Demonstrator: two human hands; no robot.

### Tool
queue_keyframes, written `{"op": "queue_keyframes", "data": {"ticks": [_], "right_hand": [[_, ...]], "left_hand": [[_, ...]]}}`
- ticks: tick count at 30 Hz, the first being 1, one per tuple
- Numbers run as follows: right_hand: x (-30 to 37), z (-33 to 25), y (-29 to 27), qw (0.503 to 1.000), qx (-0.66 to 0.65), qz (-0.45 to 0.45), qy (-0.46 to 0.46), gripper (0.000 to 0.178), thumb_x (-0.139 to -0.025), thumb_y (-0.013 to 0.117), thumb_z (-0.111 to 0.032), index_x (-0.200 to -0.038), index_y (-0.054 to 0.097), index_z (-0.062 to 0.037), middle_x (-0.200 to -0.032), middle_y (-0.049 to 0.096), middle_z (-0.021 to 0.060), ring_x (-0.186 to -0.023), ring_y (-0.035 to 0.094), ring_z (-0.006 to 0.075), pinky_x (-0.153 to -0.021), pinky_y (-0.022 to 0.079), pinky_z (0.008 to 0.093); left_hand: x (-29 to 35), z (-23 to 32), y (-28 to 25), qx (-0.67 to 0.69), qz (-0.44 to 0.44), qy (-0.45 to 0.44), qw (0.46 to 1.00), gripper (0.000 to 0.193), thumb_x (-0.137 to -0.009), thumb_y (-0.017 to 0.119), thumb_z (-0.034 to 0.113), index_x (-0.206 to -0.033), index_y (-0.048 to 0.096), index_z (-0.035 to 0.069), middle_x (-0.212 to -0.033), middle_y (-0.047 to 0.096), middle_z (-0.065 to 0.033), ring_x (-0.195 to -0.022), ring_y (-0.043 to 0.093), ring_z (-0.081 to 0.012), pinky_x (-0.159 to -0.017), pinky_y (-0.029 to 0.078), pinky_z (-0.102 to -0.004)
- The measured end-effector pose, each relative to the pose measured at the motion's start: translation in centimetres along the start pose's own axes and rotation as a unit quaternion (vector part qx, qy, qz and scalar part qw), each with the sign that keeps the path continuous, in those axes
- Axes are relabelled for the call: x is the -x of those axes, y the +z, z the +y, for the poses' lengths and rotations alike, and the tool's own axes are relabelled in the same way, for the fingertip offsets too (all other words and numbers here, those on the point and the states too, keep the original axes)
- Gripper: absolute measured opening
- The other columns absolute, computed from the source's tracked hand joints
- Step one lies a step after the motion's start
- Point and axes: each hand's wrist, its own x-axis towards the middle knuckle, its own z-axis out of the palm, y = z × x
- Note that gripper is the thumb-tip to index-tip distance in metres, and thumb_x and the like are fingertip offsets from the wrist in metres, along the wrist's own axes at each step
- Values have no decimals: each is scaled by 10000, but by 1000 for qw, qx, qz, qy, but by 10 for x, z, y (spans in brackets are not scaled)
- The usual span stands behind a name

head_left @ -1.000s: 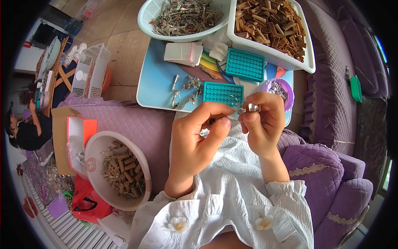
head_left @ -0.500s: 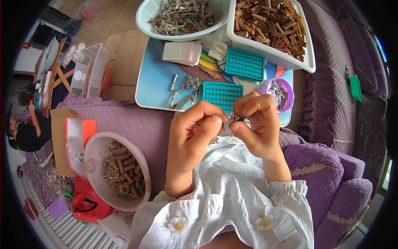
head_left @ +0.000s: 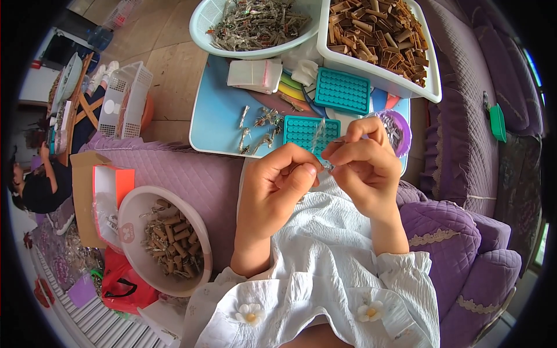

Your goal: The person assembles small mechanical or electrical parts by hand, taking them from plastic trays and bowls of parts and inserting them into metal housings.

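In front of my chest both hands are closed in pinches, fingertips nearly meeting. My left hand (head_left: 278, 188) has its thumb and forefinger pressed together by a thin, clear, shiny strip (head_left: 318, 138), which sticks up between the hands. My right hand (head_left: 365, 168) pinches at the lower end of the same strip; the fingers hide most of what is there. Just beyond the hands lies a teal tray (head_left: 301, 130) with rows of small round cups. Beside my right fingers a purple-rimmed tub (head_left: 400, 133) holds small silvery pieces. Several tangled silvery bundles (head_left: 255, 130) lie left of the tray.
On the blue table (head_left: 209, 124) are a second teal tray (head_left: 342, 90) and a clear plastic box (head_left: 255, 75). Behind stand a basin of silvery bundles (head_left: 200, 29) and a white bin of brown half-tubes (head_left: 432, 64). A pink basin (head_left: 203, 232) with brown tubes sits left; another person (head_left: 43, 185) is far left.
My right hand has turned and its fingers have shifted over the pinch. The dark, shiny bit seen between the fingertips is now hidden, and a clear strip shows upright between the hands.
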Motion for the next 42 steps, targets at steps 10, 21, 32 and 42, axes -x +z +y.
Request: {"op": "queue_keyframes", "data": {"ticks": [10, 21, 32, 42], "right_hand": [[8, -18, 9, 980, -124, 144, 62, 347, -662, 628, 99, -987, 514, 53, -1012, 471, 120, -771, 591, 191, -636, 503, 268], [9, -6, -2, 989, 3, 13, -145, 324, -656, 703, -136, -922, 568, -11, -805, 562, 77, -775, 564, 221, -668, 473, 283], [6, -18, -9, 978, -93, -81, 170, 280, -726, 682, -157, -926, 561, -3, -721, 530, 11, -584, 500, 62, -531, 418, 186], [4, -25, -6, 982, 31, -38, 180, 136, -668, 579, 43, -779, 531, -18, -757, 516, 13, -500, 381, 31, -438, 304, 178]], "left_hand": [[2, 5, 1, 9, -13, 0, 1000, 104, -797, 536, 71, -757, 548, -25, -629, 552, -16, -582, 483, -23, -513, 366, -159], [5, 0, 4, 72, -59, 10, 996, 113, -836, 523, 101, -822, 543, -9, -687, 525, 7, -563, 388, 8, -484, 300, -146], [6, 8, 1, 15, -36, 41, 998, 105, -827, 524, 90, -803, 552, -8, -677, 526, 4, -614, 434, -29, -543, 343, -173], [4, 4, 10, -283, 56, 201, 936, 30, -751, 576, 40, -774, 563, 27, -614, 524, -40, -524, 486, -105, -469, 382, -239]]}}
